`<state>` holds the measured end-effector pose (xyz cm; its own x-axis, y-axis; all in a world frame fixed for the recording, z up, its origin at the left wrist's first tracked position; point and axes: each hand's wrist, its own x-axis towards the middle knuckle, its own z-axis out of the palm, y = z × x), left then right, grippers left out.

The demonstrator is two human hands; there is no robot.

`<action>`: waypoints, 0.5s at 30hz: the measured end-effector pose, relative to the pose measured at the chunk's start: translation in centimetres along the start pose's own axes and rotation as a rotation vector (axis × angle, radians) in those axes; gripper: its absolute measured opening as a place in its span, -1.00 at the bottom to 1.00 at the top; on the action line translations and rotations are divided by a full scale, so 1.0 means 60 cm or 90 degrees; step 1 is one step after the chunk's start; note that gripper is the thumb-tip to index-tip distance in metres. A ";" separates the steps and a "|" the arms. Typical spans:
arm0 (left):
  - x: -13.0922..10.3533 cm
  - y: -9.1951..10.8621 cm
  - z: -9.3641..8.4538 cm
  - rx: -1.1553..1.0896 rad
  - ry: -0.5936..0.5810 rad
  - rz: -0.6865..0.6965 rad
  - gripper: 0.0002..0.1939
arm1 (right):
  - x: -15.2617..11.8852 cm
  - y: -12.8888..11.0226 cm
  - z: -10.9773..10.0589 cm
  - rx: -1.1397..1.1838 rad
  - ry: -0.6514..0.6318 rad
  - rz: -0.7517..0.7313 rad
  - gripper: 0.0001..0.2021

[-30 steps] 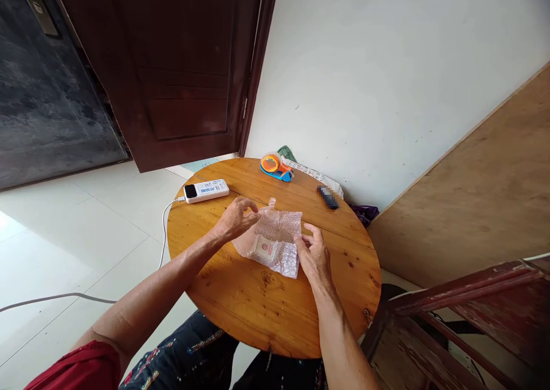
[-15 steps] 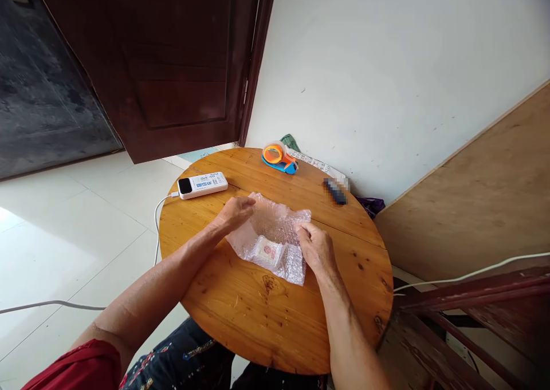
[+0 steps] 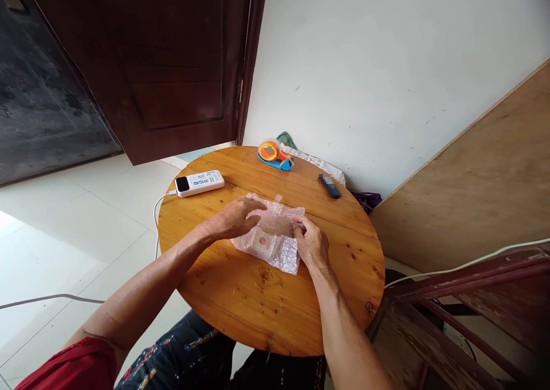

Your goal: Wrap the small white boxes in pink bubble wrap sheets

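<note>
Pinkish clear bubble wrap [image 3: 287, 255] lies on the round wooden table [image 3: 258, 327], with its far part raised and folding over toward me. Under its near layer shows a small pale packet [image 3: 264, 241] with a red print. My left hand [image 3: 238, 217] is over the wrap's left side, fingers apart and reaching across it; no firm hold shows. At the right edge of the wrap, my right hand [image 3: 310, 240] pinches the film between thumb and fingers.
A white device [image 3: 200, 183] with a cable lies at the table's left. An orange and blue tape dispenser [image 3: 275, 154] stands at the far edge. A dark, blurred object [image 3: 330, 186] lies at the far right. Behind are a wall and a brown door [image 3: 180, 63].
My left hand has moved right over the wrap, its fingers spreading. The wrap's far part has come nearer, over the packet. The view has shifted slightly.
</note>
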<state>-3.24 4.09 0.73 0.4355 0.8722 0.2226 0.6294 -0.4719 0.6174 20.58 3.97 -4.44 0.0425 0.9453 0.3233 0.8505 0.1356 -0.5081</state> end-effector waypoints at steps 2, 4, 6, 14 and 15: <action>-0.001 0.012 -0.009 0.003 -0.115 0.042 -0.64 | 0.001 0.001 0.002 0.006 0.007 -0.004 -0.72; -0.003 0.016 -0.018 0.021 -0.167 0.035 -0.65 | 0.002 0.003 0.003 0.010 0.010 -0.004 -0.72; -0.011 0.020 -0.030 0.030 -0.157 0.010 -0.61 | 0.004 0.004 0.004 0.008 0.009 -0.001 -0.72; -0.165 0.097 -0.023 -0.036 -0.244 0.114 -0.76 | 0.004 0.002 0.006 -0.017 0.017 0.002 -0.73; -0.186 0.104 -0.017 -0.039 -0.285 0.163 -0.81 | 0.004 0.002 0.006 -0.014 0.014 -0.003 -0.72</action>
<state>-4.83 -8.47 2.89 0.8117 0.5830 0.0353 0.4337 -0.6422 0.6320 20.52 4.35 -4.70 0.0493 0.9380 0.3432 0.8624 0.1333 -0.4883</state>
